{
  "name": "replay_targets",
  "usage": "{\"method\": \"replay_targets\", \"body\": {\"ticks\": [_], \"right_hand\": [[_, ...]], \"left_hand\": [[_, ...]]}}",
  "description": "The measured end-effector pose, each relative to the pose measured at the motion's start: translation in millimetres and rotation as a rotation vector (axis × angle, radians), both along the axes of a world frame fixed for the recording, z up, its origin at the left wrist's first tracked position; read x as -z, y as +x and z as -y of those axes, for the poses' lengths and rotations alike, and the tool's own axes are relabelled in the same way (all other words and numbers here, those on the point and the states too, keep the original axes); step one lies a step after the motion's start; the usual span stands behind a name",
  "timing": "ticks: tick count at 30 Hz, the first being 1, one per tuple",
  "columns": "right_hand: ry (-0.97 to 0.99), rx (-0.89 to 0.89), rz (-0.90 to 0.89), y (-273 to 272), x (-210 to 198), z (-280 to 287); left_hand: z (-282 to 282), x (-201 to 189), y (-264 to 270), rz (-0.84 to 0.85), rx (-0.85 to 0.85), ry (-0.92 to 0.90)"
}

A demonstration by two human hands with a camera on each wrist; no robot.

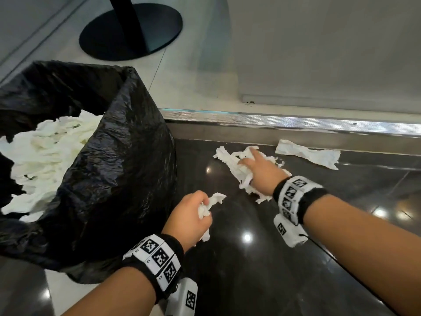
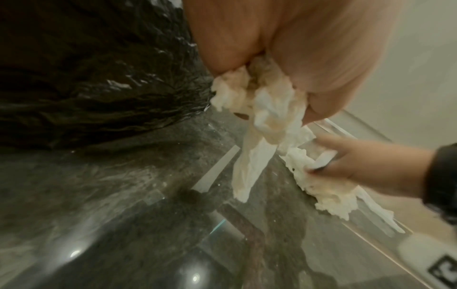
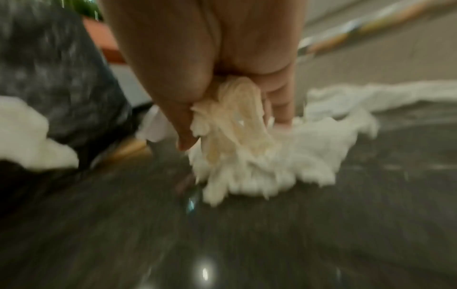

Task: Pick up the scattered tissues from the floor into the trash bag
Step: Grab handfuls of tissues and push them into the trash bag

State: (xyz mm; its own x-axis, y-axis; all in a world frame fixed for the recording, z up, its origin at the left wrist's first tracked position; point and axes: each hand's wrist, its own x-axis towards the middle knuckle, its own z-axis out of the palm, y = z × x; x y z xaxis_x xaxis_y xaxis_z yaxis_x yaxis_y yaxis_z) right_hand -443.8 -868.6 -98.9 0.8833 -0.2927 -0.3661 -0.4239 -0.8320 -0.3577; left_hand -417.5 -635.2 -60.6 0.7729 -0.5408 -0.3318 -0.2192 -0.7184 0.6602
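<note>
My left hand (image 1: 190,214) has its fingers (image 1: 200,198) curled tight round a crumpled white tissue wad (image 1: 210,202). My right hand (image 1: 259,172) clutches a shredded white tissue heap (image 1: 230,158) on the glossy dark stone floor (image 1: 250,258). One flat white tissue (image 1: 307,153) lies beyond it. The crinkled black plastic trash bag (image 1: 109,179) sits left, holding tissues.

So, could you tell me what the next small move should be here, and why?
Probably lift the right hand, closing its grip on the shredded tissue pile it already clutches on the floor. The left hand already holds a crumpled tissue, and the trash bag stands open beside it.
</note>
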Motion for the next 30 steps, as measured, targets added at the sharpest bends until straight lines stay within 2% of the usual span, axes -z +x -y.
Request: {"method": "replay_targets", "body": {"ticks": [2, 3, 4, 6, 8, 11, 12, 14, 16, 21, 24, 29, 30], "right_hand": [[-0.109, -0.07, -0.172, -1, 21, -13], [-0.17, -0.103, -0.197, -1, 26, -16], [-0.193, -0.128, -0.185, -1, 28, -16], [-0.098, -0.1, -0.112, 0, 23, -10], [0.037, 0.04, -0.021, 3, 15, 4], [0.232, 0.346, 0.199, 3, -15, 29], [0.248, 0.418, 0.24, 2, -26, 39], [0.068, 0.502, 0.204, 0, -39, 66], [-0.027, 0.551, 0.143, -2, -40, 90], [-0.144, 0.463, -0.138, -5, -4, 101], [-0.202, 0.293, -0.325, -13, 22, 96], [-0.278, 0.205, -0.263, -19, 11, 93], [-0.316, 0.207, -0.191, -20, 10, 99]], "left_hand": [[-4, 1, -2, -0.006, 0.002, 0.014], [-6, 2, -2, -0.007, 0.002, 0.021], [-9, 3, -2, -0.009, 0.001, 0.03], [-14, 5, -3, -0.018, -0.006, 0.047], [-18, 6, -3, -0.03, -0.015, 0.048], [-20, 7, -3, -0.021, -0.011, 0.055], [-21, 6, -4, -0.023, -0.011, 0.052], [-22, 4, -6, -0.042, -0.014, 0.045], [-23, 1, -8, -0.048, -0.007, 0.051], [-23, -9, -11, -0.054, 0.017, 0.029], [-27, -14, -12, -0.041, 0.042, 0.033], [-39, -19, -14, -0.026, 0.039, 0.039], [-41, -18, -15, -0.014, 0.044, 0.044]]}}
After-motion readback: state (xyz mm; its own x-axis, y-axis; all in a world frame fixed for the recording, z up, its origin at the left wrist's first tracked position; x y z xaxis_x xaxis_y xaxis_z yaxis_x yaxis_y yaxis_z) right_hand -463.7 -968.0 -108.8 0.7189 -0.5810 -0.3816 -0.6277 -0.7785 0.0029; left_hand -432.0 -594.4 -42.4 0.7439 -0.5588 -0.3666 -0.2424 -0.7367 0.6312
